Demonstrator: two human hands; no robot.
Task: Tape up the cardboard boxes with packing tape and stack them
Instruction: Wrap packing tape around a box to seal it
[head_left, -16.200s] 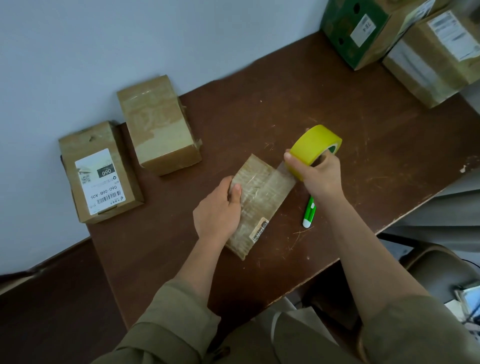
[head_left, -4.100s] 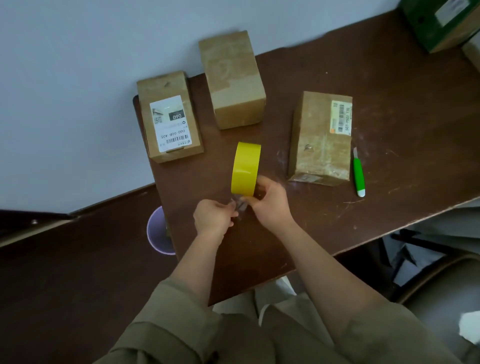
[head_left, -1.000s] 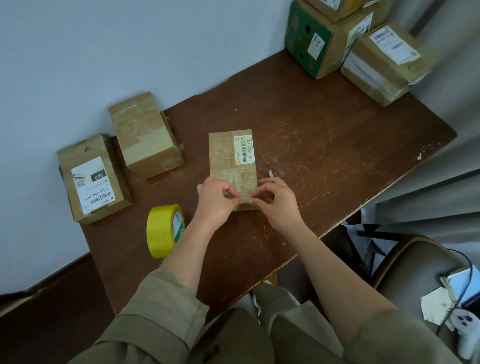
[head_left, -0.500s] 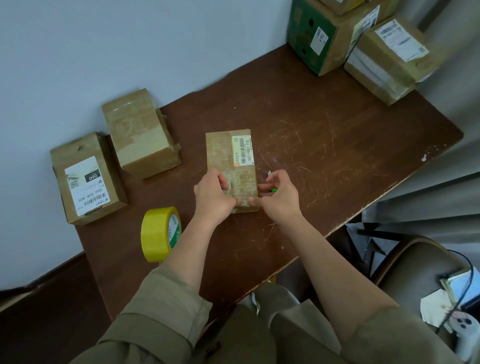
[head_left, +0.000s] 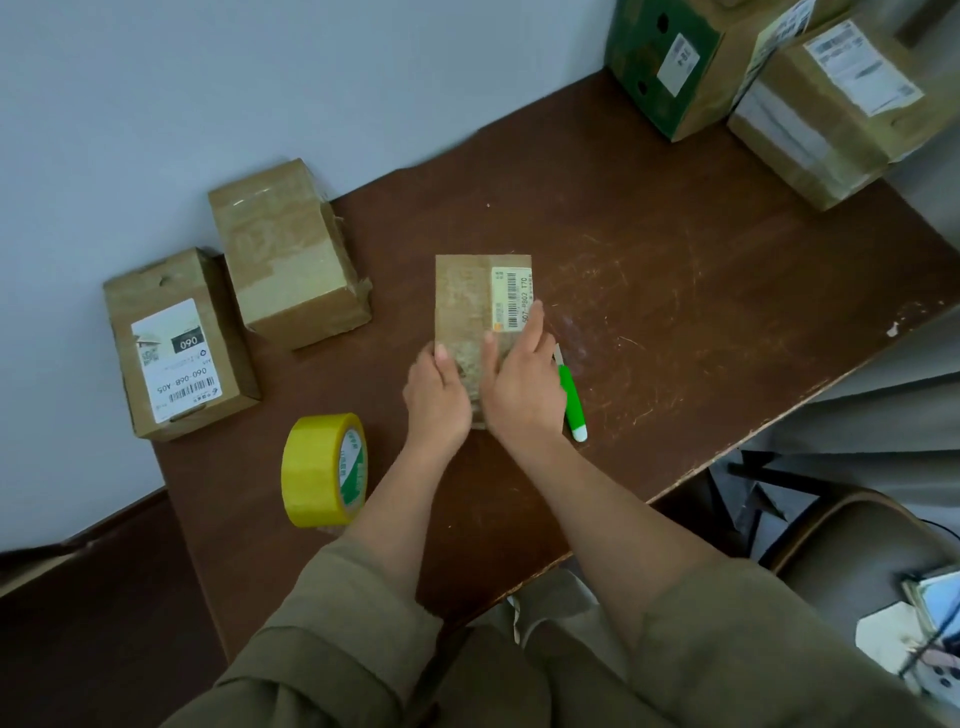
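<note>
A small cardboard box (head_left: 470, 296) with a barcode label lies flat in the middle of the brown table (head_left: 649, 291). My left hand (head_left: 436, 400) rests at its near left edge, thumb on top. My right hand (head_left: 522, 379) lies flat on the box's near right part, fingers straight and reaching up to the label. A yellow roll of packing tape (head_left: 322, 470) stands on edge to the left of my left forearm, untouched. Two more small boxes sit at the back left: a plain taped one (head_left: 285, 254) and one with a white label (head_left: 176, 343).
A green-handled cutter (head_left: 571, 402) lies just right of my right hand. Bigger boxes stand at the far right corner: a green one (head_left: 670, 57) and a brown labelled one (head_left: 831, 104). A chair (head_left: 852, 545) stands beyond the table's near right edge. The wall runs along the left.
My right hand has gone from pinching at the box's near end to lying flat on top, fingers stretched toward the label. The left hand has slid a little along the near left edge.
</note>
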